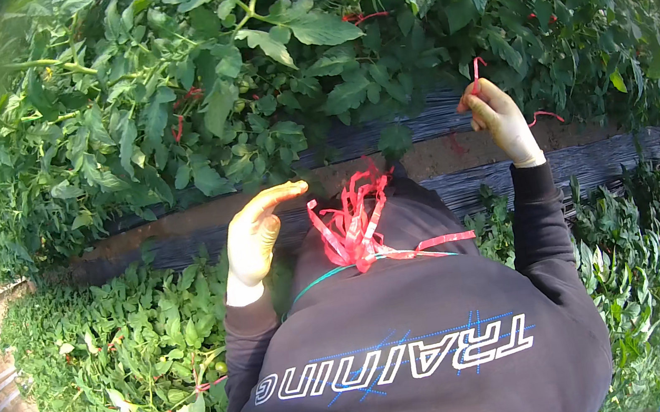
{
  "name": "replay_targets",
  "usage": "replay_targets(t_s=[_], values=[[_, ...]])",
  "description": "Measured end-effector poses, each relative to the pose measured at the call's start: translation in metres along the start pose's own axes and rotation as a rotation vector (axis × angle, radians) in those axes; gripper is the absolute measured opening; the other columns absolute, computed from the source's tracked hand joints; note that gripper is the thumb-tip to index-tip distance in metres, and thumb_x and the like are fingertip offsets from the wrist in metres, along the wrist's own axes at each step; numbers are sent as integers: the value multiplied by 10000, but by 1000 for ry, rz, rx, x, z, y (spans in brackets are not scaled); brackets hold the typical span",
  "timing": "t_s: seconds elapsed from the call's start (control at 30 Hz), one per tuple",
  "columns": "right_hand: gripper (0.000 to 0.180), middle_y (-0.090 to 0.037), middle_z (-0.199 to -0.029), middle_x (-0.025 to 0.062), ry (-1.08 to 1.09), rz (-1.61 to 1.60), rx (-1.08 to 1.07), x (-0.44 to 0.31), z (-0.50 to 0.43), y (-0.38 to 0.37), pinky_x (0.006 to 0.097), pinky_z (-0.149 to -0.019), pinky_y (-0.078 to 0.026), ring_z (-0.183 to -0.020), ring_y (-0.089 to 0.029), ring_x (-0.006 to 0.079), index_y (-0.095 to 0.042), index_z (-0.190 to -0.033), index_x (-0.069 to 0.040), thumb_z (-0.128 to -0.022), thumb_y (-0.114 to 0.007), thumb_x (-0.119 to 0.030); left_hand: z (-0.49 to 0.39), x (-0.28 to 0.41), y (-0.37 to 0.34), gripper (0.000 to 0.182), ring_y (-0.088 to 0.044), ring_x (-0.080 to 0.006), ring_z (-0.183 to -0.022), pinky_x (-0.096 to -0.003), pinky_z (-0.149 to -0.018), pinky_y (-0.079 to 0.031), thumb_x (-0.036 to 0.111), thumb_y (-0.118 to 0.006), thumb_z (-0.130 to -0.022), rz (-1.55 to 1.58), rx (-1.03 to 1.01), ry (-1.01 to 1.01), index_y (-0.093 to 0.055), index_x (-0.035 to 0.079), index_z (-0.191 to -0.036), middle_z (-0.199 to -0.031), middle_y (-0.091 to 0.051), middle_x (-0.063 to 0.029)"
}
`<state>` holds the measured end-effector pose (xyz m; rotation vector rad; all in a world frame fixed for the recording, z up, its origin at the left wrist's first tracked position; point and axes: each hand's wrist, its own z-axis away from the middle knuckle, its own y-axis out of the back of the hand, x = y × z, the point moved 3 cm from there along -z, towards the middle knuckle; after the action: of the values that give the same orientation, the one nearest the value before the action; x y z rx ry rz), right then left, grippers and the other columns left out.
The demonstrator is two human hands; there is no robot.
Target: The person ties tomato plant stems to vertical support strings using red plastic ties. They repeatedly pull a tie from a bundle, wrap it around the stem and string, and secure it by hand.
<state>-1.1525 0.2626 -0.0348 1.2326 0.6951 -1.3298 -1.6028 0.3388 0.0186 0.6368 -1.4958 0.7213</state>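
Note:
My right hand (pixel 494 110), in a pale, stained glove, pinches a short strip of red plastic tape (pixel 477 74) between thumb and fingers, with the strip's end sticking up. My left hand (pixel 255 235), also gloved, is raised at the left of my waist with its fingers extended and slightly curved; nothing shows in it. Between the hands, a bunch of red plastic strips (pixel 352 228) hangs at my waist from a green string (pixel 321 278) tied around me. Tomato plants (pixel 312 76) with dense green leaves stand before both hands.
Red ties (pixel 178 128) show among the leaves. Dark plastic mulch film (pixel 473 186) and a strip of bare soil (pixel 455 152) run between the rows. More plants (pixel 151 332) grow at both sides of me. A pale path (pixel 12 377) lies at the far left.

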Motion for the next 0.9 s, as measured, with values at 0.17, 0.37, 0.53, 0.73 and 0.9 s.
replay_targets(t_s=[0.17,0.37,0.53,0.73,0.9], values=[[134,-705,-906,182,403,534,-265,-97,5,-134,421,-743,-540,-830,-687,379,-693,-1041,3,-972,-709,-111,-10,11,36,385,-647,-266,-1342,-407,-1181,-470,-38,-705,-963,-106,36,2,-703,-32,-1348,-1394,-713,-161],[147,-720,-935,168,750,514,-382,-179,2,-256,439,-799,-562,-905,-704,385,-722,-1023,-6,-963,-727,-140,-30,8,60,573,-679,-149,-1116,-331,-1016,-549,154,-763,-1002,-201,-140,227,-569,37,-1529,-1332,-714,-86],[108,-733,-890,150,625,580,-242,-209,-1,-285,420,-740,-567,-828,-715,368,-758,-1001,-29,-956,-745,-126,4,23,134,175,-494,-60,-710,-269,-643,-426,175,-658,-1092,-303,52,176,-774,47,-1119,-775,-597,44],[86,-721,-920,133,732,577,-183,-242,-11,-324,392,-731,-558,-821,-703,338,-758,-1002,-34,-947,-764,-101,8,66,237,227,-590,-74,-779,-258,-736,-499,211,-653,-1111,-308,247,-104,-779,24,-1140,-913,-728,-4],[93,-702,-1011,93,974,426,-158,-283,-43,-343,309,-785,-540,-849,-666,187,-729,-1062,3,-977,-738,-34,-20,102,292,187,-725,-136,-1017,-300,-940,-570,120,-632,-1098,-318,411,-232,-735,19,-1218,-1126,-781,-64]])
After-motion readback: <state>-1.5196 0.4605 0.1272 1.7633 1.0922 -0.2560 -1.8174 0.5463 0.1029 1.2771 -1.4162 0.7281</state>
